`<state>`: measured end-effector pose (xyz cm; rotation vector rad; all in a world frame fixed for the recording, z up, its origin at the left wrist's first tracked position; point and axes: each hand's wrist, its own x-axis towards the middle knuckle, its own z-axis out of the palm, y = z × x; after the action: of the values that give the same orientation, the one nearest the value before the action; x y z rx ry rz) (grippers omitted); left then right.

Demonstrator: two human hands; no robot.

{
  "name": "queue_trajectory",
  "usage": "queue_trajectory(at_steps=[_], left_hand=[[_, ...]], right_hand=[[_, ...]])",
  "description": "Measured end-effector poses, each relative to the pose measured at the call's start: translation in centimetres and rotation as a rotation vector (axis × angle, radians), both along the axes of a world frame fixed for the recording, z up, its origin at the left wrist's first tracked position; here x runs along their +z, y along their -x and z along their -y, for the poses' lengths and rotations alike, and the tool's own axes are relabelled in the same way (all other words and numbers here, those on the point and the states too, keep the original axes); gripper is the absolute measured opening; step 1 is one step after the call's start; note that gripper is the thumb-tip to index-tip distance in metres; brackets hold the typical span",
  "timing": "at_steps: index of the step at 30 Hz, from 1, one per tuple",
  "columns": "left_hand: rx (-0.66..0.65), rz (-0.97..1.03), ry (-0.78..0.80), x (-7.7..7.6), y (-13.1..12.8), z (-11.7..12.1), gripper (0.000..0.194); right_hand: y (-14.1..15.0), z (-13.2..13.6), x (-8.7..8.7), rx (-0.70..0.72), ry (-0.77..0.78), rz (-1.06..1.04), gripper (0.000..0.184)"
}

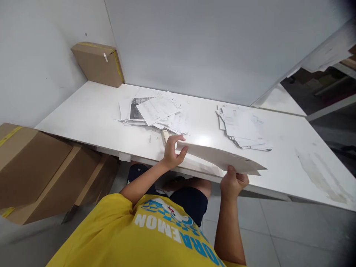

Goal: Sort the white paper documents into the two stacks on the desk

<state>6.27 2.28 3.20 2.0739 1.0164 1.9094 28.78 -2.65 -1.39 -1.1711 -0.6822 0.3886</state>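
My right hand (233, 181) pinches the lower right end of a few white paper sheets (217, 156), held on edge above the front of the white table. The sheets split into two corners at their right end. My left hand (174, 152) is at their left end, thumb and fingers apart, with the paper's edge between them. Just behind my left hand a narrow beige object (165, 135) lies on the table, mostly hidden. A loose pile of papers (158, 109) spreads beyond it, with a dark printed page in it. Farther right lies a second paper stack (244, 126).
The white table (200, 128) runs along a grey wall panel. A taped cardboard box (97, 63) leans in the back left corner. Larger cardboard boxes (41, 167) stand at the left below the table edge. A greyish smear (319, 174) marks the table's right end.
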Motion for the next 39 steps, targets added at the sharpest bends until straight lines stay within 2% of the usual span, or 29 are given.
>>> queue_trajectory(at_steps=[4,8,10,12,15,17,20,22,25,28,31,34,37,39], left_hand=[[0.017,0.033,-0.002,-2.3,0.8,1.4,0.045],[0.012,-0.067,0.114,-3.4,1.2,1.9,0.043],[0.003,-0.097,0.143,-3.2,1.2,1.8,0.036],[-0.026,-0.089,0.124,-2.6,1.0,1.6,0.031],[-0.043,-0.049,0.108,-2.1,0.7,1.4,0.034],[-0.039,-0.060,0.137,-2.3,1.1,1.7,0.038],[-0.050,-0.155,0.180,-3.1,3.2,2.6,0.039],[-0.031,-0.238,0.191,-3.4,5.3,3.2,0.040],[0.053,-0.377,0.246,-3.0,7.8,3.3,0.033],[0.143,-0.500,0.338,-2.1,8.0,2.1,0.038],[0.135,-0.667,0.437,-1.8,6.7,0.5,0.051],[0.125,-0.792,0.503,-1.8,6.1,-0.4,0.044],[0.081,-0.862,0.511,-1.6,7.1,-0.6,0.043],[0.019,-0.883,0.509,-1.3,8.1,-0.6,0.047]], right_hand=[[0.2,-0.7,-0.6,0.302,0.129,0.066,0.034],[-0.1,-1.1,-0.1,0.467,0.197,0.070,0.029],[-0.2,-1.5,0.3,0.448,0.196,0.071,0.025],[-0.3,-1.9,0.5,0.353,0.149,0.035,0.025],[-0.2,-1.9,0.7,0.229,0.088,-0.035,0.029],[-0.1,-1.4,0.7,0.261,0.150,-0.017,0.028],[-0.2,-0.4,0.8,0.393,0.274,0.048,0.022],[-0.3,-0.1,1.0,0.422,0.280,0.062,0.021],[-0.8,-0.2,1.6,0.341,0.195,0.003,0.025],[-1.3,-0.7,1.8,0.273,0.176,-0.061,0.027],[-1.9,-0.6,1.3,0.264,0.277,-0.087,0.030],[-2.3,0.5,0.7,0.377,0.467,-0.071,0.034],[-2.5,2.0,0.9,0.536,0.683,0.002,0.039],[-2.3,2.6,1.3,0.586,0.753,0.025,0.042]])
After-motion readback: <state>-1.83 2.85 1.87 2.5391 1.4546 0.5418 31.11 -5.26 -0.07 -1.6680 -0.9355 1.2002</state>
